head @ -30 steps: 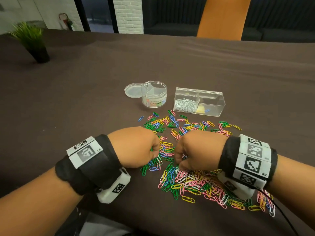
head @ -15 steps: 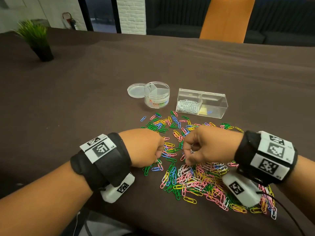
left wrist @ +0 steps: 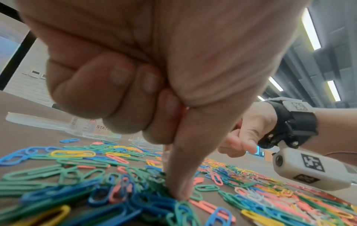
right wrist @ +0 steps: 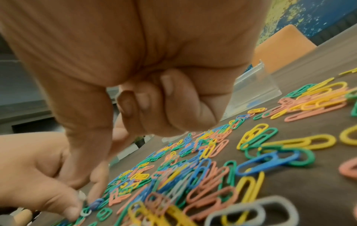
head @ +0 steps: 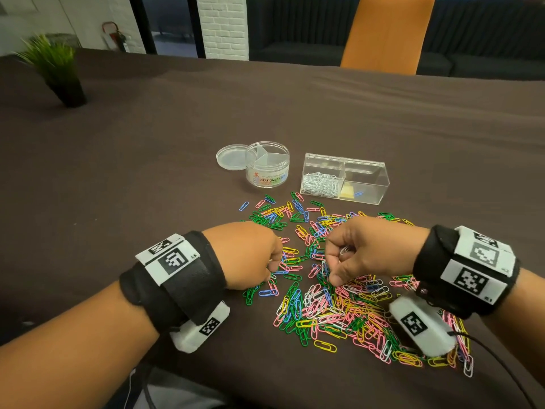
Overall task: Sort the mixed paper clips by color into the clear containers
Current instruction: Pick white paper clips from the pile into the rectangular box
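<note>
A mixed pile of colored paper clips [head: 339,314] lies on the dark table between my hands. My left hand [head: 272,271] is curled at the pile's left edge, its thumb [left wrist: 179,192] pressed down among green and blue clips and pinching a clip against the forefinger. My right hand [head: 333,267] hovers as a fist over the pile's middle and holds white clips [head: 343,250], thumb pointing down. Behind the pile stand a round clear jar [head: 267,169] with dividers and a clear rectangular box [head: 365,184]. The box's left compartment holds white clips [head: 320,184].
The jar's lid [head: 230,156] lies flat to its left. A potted plant [head: 59,72] stands at the far left, an orange chair [head: 386,33] behind the table. A black cable [head: 501,364] trails from my right wrist. Dark table surface surrounds the clips.
My right hand has lifted off the pile and drawn a little to the right, still closed. My left hand has stayed at the pile's left edge.
</note>
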Demonstrator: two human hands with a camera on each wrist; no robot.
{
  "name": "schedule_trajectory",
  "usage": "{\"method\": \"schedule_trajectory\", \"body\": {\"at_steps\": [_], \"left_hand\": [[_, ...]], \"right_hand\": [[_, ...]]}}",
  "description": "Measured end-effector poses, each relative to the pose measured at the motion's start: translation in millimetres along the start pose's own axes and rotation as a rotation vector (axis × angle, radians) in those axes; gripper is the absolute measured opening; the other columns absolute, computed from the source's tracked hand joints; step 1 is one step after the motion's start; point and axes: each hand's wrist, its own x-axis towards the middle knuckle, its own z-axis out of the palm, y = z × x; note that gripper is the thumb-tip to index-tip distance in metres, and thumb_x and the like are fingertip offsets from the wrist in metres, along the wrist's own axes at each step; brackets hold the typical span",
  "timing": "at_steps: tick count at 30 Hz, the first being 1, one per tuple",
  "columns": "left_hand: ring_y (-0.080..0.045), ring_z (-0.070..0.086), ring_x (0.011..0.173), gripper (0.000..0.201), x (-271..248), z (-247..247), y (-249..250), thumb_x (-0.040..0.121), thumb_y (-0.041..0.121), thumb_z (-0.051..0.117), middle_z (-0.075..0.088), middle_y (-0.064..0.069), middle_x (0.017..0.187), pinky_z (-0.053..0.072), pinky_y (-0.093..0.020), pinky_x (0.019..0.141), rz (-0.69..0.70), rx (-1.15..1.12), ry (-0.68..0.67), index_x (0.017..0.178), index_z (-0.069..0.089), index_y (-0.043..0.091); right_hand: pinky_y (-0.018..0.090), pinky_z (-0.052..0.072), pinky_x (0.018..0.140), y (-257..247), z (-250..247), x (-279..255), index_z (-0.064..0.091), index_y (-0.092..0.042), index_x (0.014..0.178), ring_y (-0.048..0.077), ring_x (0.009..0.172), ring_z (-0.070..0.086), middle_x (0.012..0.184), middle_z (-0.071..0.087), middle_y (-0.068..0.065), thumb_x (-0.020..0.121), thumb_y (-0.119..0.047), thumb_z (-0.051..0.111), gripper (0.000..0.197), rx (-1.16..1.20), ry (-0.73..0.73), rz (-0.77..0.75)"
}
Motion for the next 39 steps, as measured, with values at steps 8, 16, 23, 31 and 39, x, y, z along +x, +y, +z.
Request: {"method": "schedule_trajectory", "body": {"at_steps": [8, 16, 23, 31, 39], "left_hand": [[-0.004, 0.051, 0.064, 0.017, -7.5, -3.2, -10.7, 0.092, 0.042, 0.062, 0.056, 0.010, 0.065, 0.035, -0.024, 0.057, 0.002, -0.116, 0.050, 0.094, 0.066, 0.025], [-0.007, 0.035, 0.053, 0.039, -10.8, -13.4, -23.3, 0.092, 0.053, 0.060, 0.039, 0.012, 0.055, 0.034, -0.027, 0.060, 0.011, -0.543, -0.006, 0.067, 0.059, 0.023], [-0.014, 0.029, 0.052, 0.022, -7.4, -8.9, -23.6, 0.088, 0.041, 0.069, 0.038, -0.002, 0.061, 0.027, -0.024, 0.047, 0.044, -0.997, -0.057, 0.074, 0.061, 0.025], [-0.008, 0.021, 0.046, 0.016, -3.2, -6.1, -24.1, 0.094, 0.023, 0.059, 0.032, 0.001, 0.058, 0.010, -0.020, 0.043, -0.069, -1.435, -0.041, 0.083, 0.070, 0.019], [-0.010, 0.040, 0.051, 0.024, 46.6, -36.0, -37.4, 0.101, 0.027, 0.044, 0.050, -0.002, 0.068, 0.029, -0.019, 0.041, -0.289, -1.866, 0.000, 0.080, 0.051, 0.018]], "right_hand": [[0.010, 0.035, 0.048, 3.4, -8.6, -1.5, 0.074, -0.025, 0.085, 0.000, 0.044, 0.049, 0.049, 0.056, -0.020, 0.084, -0.020, 0.076, 0.005, -0.170, 0.120, 0.048], [0.019, 0.047, 0.062, -6.6, 13.7, 12.9, 0.072, -0.031, 0.079, -0.002, 0.060, 0.056, 0.065, 0.063, -0.016, 0.084, -0.033, 0.071, 0.005, -0.344, 0.074, 0.004], [0.023, 0.042, 0.061, -18.0, 4.2, 18.9, 0.072, -0.027, 0.084, 0.003, 0.058, 0.049, 0.065, 0.059, -0.010, 0.082, -0.044, 0.074, 0.018, 0.114, 0.236, -0.102], [0.020, 0.023, 0.043, -17.4, -3.2, 22.4, 0.055, -0.015, 0.069, 0.011, 0.045, 0.032, 0.052, 0.041, -0.005, 0.081, -0.008, 0.060, 0.014, 0.665, 0.262, -0.140], [0.016, 0.016, 0.040, 18.5, -73.2, 46.1, 0.038, -0.016, 0.066, 0.015, 0.043, 0.028, 0.060, 0.038, 0.007, 0.082, -0.010, 0.031, 0.019, 1.192, 0.675, 0.071]]}}
